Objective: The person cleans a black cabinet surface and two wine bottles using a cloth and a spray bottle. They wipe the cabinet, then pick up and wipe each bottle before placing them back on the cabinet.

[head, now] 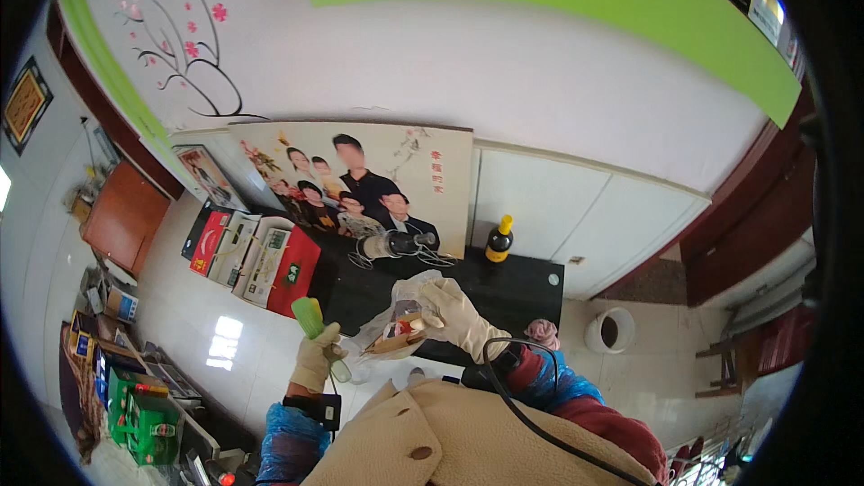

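Observation:
My left hand (315, 359), in a pale glove, is closed around a green brush-like tool (308, 316) whose ribbed green end points up and away. My right hand (449, 314), gloved too, grips the top of a translucent plastic bag (378, 332). Inside the bag are brownish and red items that I cannot make out. Both hands are in front of a low black tabletop (520, 290). On it, beyond the bag, a dark bottle or appliance lies with white cables (391, 244) around it, and a dark bottle with a yellow cap (499, 240) stands near the wall.
Red and white gift boxes (290, 270) stand at the left end of the black top. A large family portrait panel (418, 169) leans on the wall. A crumpled pink cloth (542, 333) lies at the right edge. A white bucket (609, 331) stands on the floor, right.

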`<state>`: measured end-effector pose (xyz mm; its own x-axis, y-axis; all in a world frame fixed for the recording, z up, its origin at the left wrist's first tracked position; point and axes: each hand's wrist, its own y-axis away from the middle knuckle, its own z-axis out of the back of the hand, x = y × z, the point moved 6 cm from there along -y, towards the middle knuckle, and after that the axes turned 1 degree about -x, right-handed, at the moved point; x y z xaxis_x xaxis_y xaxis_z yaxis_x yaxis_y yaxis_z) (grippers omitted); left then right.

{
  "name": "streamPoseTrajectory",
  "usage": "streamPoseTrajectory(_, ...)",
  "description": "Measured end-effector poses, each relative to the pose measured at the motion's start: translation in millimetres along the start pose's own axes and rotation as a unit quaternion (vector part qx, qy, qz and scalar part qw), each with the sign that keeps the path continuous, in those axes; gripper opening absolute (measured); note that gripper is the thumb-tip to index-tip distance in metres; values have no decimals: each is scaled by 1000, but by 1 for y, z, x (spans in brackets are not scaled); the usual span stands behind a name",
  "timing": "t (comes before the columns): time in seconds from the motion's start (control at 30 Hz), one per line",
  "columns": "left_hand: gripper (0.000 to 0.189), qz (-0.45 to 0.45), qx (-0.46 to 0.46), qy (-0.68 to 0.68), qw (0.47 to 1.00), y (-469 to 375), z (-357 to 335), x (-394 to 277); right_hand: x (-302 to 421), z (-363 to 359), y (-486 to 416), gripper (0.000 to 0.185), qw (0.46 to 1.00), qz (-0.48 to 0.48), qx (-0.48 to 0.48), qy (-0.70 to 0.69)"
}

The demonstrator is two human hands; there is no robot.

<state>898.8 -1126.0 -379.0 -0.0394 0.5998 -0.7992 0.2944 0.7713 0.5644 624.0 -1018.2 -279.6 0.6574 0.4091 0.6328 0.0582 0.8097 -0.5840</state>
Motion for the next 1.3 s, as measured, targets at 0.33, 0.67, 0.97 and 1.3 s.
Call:
streamPoseTrajectory(0.33, 38, 40, 254, 166, 952, -26, -80, -61, 6, 34, 35, 38, 987, -117, -59, 92)
streamPoseTrajectory(0.67, 26, 70, 269, -18, 960, -43, -93, -66, 2, 11, 77, 55, 908, -157, 0, 389)
streamPoseTrajectory(0.97, 26, 4, 371, -195, 908, -10, -184, -27, 15, 22, 88, 53, 893, -364, -263, -1)
streamPoseTrajectory(1.3, 27, -371, 380, -557, 638, 43, -264, 33, 54, 21, 127, 51, 720, -487, -374, -324)
